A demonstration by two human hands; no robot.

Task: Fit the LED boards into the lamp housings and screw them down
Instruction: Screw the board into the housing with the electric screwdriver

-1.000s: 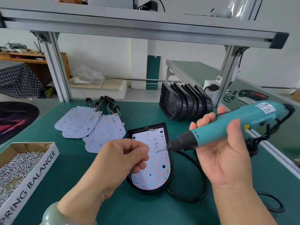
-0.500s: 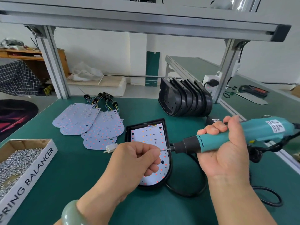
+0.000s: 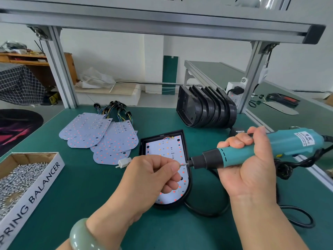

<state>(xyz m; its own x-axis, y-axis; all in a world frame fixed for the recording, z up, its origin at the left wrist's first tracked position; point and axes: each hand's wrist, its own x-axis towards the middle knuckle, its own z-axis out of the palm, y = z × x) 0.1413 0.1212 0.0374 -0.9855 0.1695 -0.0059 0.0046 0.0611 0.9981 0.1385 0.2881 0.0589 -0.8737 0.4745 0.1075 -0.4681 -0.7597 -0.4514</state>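
A black lamp housing (image 3: 180,134) lies on the green bench with a white LED board (image 3: 165,150) seated inside it. My right hand (image 3: 250,168) grips a teal electric screwdriver (image 3: 255,152), held level with its bit pointing left. My left hand (image 3: 153,177) hovers over the board, thumb and fingertips pinched at the bit's tip; a screw there is too small to make out. Several loose LED boards (image 3: 100,134) with coloured wires lie fanned out to the left.
A cardboard box of screws (image 3: 19,179) sits at the left edge. A stack of empty black housings (image 3: 207,109) stands at the back right. The screwdriver's black cord (image 3: 292,215) loops over the bench at the right. A small white connector (image 3: 123,162) lies beside the housing.
My right hand lowered the screwdriver toward level and closed its fingers round it. My left hand moved right until its fingertips met the bit's tip.
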